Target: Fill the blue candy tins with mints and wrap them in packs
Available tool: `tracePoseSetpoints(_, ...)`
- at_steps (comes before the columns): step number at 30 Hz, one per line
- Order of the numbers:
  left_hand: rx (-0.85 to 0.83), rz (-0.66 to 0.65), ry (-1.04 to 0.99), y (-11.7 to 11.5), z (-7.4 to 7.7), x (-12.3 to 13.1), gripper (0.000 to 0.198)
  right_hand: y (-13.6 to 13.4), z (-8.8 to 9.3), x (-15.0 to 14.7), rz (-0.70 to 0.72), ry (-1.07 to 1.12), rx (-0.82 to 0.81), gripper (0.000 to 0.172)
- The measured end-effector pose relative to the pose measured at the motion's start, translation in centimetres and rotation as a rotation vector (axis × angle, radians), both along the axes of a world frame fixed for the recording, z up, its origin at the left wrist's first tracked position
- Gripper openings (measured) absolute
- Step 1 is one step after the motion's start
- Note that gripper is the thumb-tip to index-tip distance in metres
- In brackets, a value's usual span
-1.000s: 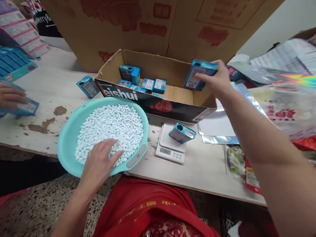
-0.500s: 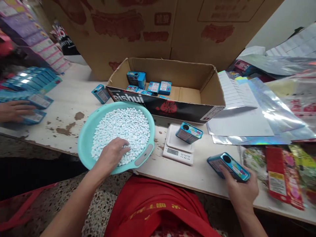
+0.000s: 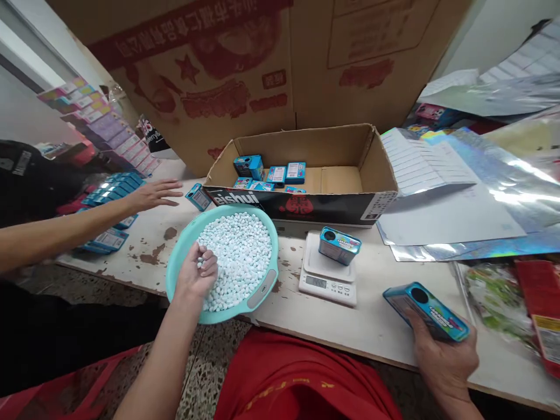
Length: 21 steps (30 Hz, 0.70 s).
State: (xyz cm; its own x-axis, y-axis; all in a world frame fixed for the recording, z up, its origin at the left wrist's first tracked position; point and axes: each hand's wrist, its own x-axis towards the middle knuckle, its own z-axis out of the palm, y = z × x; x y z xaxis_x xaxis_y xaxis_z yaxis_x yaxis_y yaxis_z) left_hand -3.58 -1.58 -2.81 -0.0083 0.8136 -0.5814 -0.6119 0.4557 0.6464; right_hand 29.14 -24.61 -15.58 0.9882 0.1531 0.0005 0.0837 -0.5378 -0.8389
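My left hand [image 3: 196, 273] is palm up with its fingers curled closed over the left side of the mint-green basin [image 3: 175, 256]; what the fingers enclose is hidden. Small white candy-like pieces [image 3: 242, 254] fill much of the basin. At the right, my right hand [image 3: 444, 350] grips a blue candy tin [image 3: 431, 309] by its lower end. This tin is tilted, with a round black spot on its top. Between my hands, a second blue tin [image 3: 339, 245] rests on the white digital scale [image 3: 328, 287], whose display is lit.
Behind the basin stands an open carton [image 3: 301, 204] with several blue tins inside. Another blue tin [image 3: 198, 197] stands left of it. A co-worker's hand [image 3: 155, 194] reaches in from the left, near stacked blue boxes [image 3: 105, 239]. Shiny sheets [image 3: 459, 233] and packets [image 3: 499, 297] lie right.
My left hand has come up out of the white pieces and turned palm up, fingers curled. The co-worker's hand has left the blue boxes and stretched toward the carton. My view has shifted left.
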Motion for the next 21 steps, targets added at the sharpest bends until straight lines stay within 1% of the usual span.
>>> tracePoseSetpoints(2,0.016,-0.038,-0.057,-0.4,0.7,3.3,0.041,0.0,-0.1,0.1,0.011,0.023,0.005,0.076)
tracePoseSetpoints(5,0.039,-0.154,-0.13,-1.4,1.1,9.8,0.04,0.0,-0.4,0.4,0.041,0.02,0.05,0.08)
tracePoseSetpoints(8,0.102,-0.184,-0.17,-1.9,0.6,16.2,0.044,-0.1,-0.8,0.6,0.079,-0.001,0.099,0.079)
tracePoseSetpoints(11,0.171,-0.153,-0.152,-1.7,-0.5,20.7,0.048,-0.3,-1.0,0.8,0.111,-0.004,0.119,0.076)
tracePoseSetpoints(13,0.231,-0.126,-0.095,-1.3,-1.3,22.5,0.05,-0.3,-1.0,0.8,0.12,0.0,0.117,0.075)
tracePoseSetpoints(16,0.349,-0.082,0.008,-0.7,-1.9,23.8,0.052,-0.3,-0.9,0.9,0.124,0.016,0.117,0.075)
tracePoseSetpoints(18,0.399,-0.067,0.064,-0.3,-1.8,24.2,0.055,-0.3,-0.9,0.9,0.132,0.017,0.126,0.074)
tracePoseSetpoints(21,0.408,-0.089,0.115,0.1,-1.3,24.5,0.058,-0.3,-0.8,0.9,0.159,-0.012,0.14,0.071)
